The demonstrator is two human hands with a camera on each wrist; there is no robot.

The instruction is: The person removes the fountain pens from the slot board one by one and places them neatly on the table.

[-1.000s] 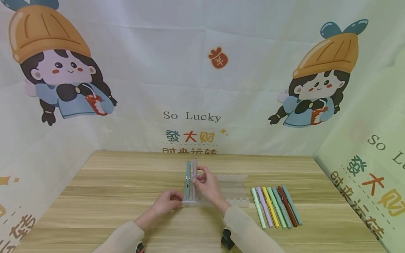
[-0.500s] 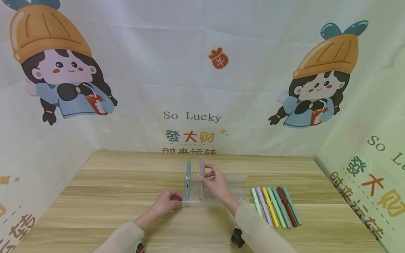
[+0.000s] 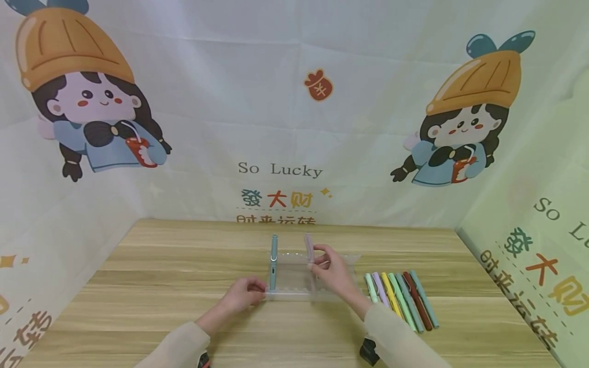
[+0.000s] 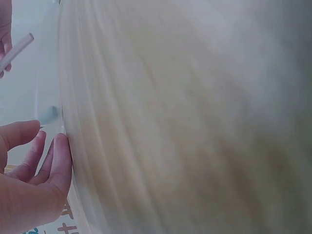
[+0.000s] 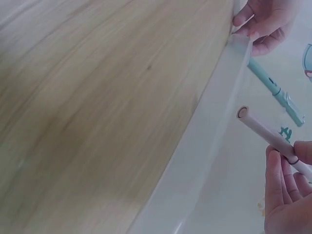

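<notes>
A clear plastic pen rack [image 3: 292,296] with scalloped edges lies on the wooden table. At its left end, my left hand [image 3: 246,294] holds the front corner between thumb and fingers. My right hand [image 3: 333,271] pinches a pale pinkish-lilac pen [image 3: 309,248] near its middle, over the right half of the rack. That pen stands almost upright in the head view; in the right wrist view its lower end [image 5: 243,113] appears apart from the rack's front strip [image 5: 209,122]. A teal pen [image 3: 273,260] with a clip sits in the rack's leftmost slot.
Right of the rack lies a row of several pens, among them a mint pen [image 3: 370,289], a yellow pen [image 3: 392,294], a dark red pen [image 3: 417,301] and a blue-grey pen [image 3: 424,299]. A printed cloth [image 3: 368,153] hangs behind the table.
The right hand has carried the pinkish-lilac pen rightward along the rack, away from the teal pen. My left hand has stayed at the rack's left corner.
</notes>
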